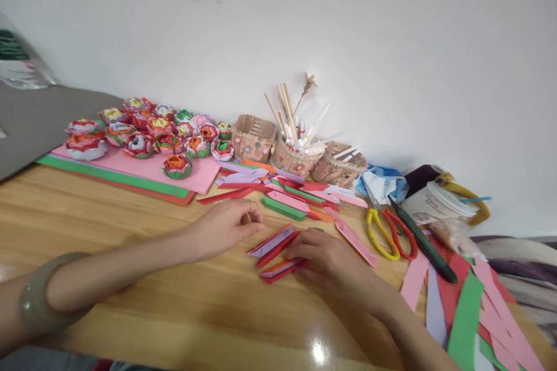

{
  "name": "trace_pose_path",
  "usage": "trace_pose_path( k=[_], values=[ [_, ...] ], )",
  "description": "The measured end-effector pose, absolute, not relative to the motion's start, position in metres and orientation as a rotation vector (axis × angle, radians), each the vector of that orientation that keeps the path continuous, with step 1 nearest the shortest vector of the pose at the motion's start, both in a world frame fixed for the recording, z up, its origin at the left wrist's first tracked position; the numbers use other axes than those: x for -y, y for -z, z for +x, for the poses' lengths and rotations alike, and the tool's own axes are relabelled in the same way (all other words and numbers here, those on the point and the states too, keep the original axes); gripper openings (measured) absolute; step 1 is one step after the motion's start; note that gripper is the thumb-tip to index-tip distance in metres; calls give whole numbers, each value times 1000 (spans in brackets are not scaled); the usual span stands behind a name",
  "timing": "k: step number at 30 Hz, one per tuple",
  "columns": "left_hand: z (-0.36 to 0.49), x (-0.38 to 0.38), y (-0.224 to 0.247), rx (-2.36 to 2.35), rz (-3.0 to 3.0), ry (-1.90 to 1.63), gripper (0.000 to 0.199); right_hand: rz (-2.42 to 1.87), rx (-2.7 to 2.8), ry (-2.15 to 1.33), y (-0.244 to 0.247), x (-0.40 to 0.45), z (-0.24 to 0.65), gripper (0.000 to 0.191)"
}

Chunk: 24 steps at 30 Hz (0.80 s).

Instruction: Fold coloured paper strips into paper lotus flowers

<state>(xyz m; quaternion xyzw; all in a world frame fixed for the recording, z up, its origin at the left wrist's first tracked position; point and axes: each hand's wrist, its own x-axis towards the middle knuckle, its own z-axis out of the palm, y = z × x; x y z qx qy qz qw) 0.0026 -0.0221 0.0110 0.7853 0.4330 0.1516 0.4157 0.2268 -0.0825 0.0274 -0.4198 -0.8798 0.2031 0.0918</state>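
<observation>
My left hand [230, 226] hovers over the wooden table [174, 301], its fingers curled with thumb and index finger close together; nothing shows clearly between them. Just right of it lie folded paper strips, a purple one [275, 242] and a red one beside it. My right hand [315, 252] is closed on a folded red-and-orange paper strip [278, 271], with its fingertips at the right end of the strip. Behind both hands is a loose pile of folded strips, among them a green one [284, 208] and a pink one [354, 242].
Paper flowers [167, 144] stand on stacked coloured sheets [202, 177] at the back left. Decorated baskets [252, 139] line the wall. Scissors [383, 235], a green-handled tool [429, 246], a white tub [435, 203] and flat paper strips [467, 316] are at the right.
</observation>
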Motion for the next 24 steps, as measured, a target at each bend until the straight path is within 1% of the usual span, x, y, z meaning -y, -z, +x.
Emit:
trace_pose_path(
  k=[5,7,9,13,19,22,24],
  values=[
    [9,30,-16,-1094,2067,-386,16,-1235,2564,-763,-32,84,229,18],
    [14,34,-16,-1080,2135,-371,17,-1232,2517,-697,-30,81,229,18],
    [18,37,-13,-1075,2168,-368,18,-1241,2510,-559,-26,75,229,20],
    [21,36,-4,-1058,2181,-338,14,-1213,2612,-391,-20,62,229,18],
    [20,29,-2,-1148,2232,-317,18,-1139,2710,-293,-17,58,230,13],
    [19,25,-1,-1192,2285,-353,20,-1130,2691,-297,-16,59,230,16],
    [18,23,1,-1157,2321,-392,23,-1200,2631,-347,-17,58,231,18]
  ],
)
